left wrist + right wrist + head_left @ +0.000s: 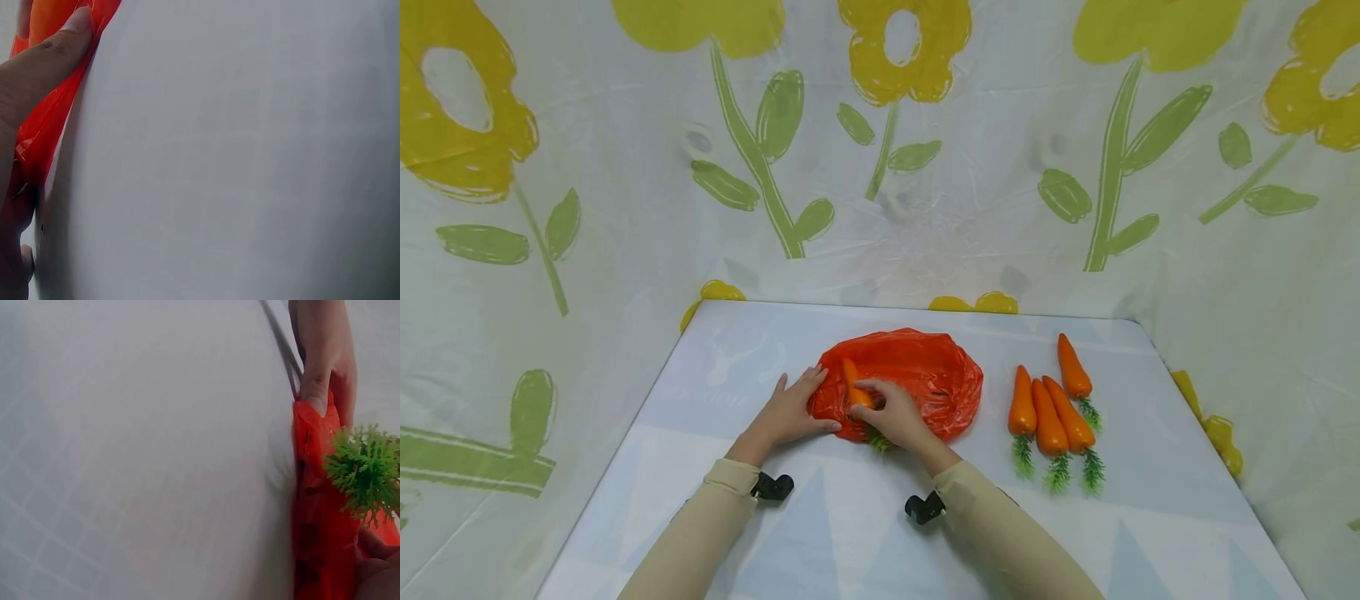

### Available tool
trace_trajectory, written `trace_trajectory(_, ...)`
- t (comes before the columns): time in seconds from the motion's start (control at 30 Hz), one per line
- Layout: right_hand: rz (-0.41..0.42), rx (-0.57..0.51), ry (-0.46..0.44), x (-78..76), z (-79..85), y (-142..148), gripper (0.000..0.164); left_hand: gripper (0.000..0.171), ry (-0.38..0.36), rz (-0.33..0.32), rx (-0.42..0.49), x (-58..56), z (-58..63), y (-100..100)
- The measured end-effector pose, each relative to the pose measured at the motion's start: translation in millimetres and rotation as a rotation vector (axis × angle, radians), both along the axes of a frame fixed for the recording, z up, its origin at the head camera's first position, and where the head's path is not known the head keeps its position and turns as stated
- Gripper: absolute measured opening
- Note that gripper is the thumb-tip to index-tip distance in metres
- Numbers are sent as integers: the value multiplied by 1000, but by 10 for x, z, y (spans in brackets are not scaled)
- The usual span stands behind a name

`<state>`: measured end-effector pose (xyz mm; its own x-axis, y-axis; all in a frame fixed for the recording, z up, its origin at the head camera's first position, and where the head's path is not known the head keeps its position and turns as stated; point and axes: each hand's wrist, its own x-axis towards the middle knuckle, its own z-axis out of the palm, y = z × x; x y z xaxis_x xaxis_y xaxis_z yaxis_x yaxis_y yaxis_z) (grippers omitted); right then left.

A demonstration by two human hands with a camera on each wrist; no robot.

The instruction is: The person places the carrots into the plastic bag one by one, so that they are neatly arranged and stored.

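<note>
A red plastic bag [917, 367] lies on the table with its mouth spread wide and upward. At its left edge, my left hand [790, 410] holds the rim, thumb along the near side and fingers on the far left. The thumb [65, 47] presses against the red film in the left wrist view. My right hand [891, 412] pinches an orange toy carrot [852, 379] inside the left part of the bag, its tip pointing away from me. The carrot's green leafy top [369, 472] sticks out over the near rim; the right fingers partly cover its body.
Right of the bag lie three toy carrots [1051, 425] side by side, leafy tops toward me. One more carrot [1072, 371] lies just behind them. The white table [820, 533] is bordered by a flower-patterned curtain [985, 208] at the back and sides.
</note>
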<state>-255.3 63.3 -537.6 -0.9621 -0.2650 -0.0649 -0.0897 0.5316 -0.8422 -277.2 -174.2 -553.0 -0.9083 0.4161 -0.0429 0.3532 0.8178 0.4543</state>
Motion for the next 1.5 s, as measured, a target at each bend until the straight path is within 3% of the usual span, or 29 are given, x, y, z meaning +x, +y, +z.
trace_trajectory(0.23, 72, 22, -27, 1, 65, -9, 50, 107, -8, 10, -1, 9, 17, -3)
trace_trajectory(0.47, 108, 49, 3, 24, 97, -4, 49, 107, -5, 4, 9, 16, 26, 3)
trace_trajectory(0.93, 99, 45, 21, 14, 46, -21, 51, 108, 1, -4, 12, 0, -7, -8)
trace_trajectory(1.23, 57, 2, -29, 41, 39, -10, 65, 111, -23, -1, -2, 8, -33, -18)
trace_trajectory(1.5, 62, -36, -21, 41, 25, 44, 61, 110, -22, 8, 2, 11, 3, -7)
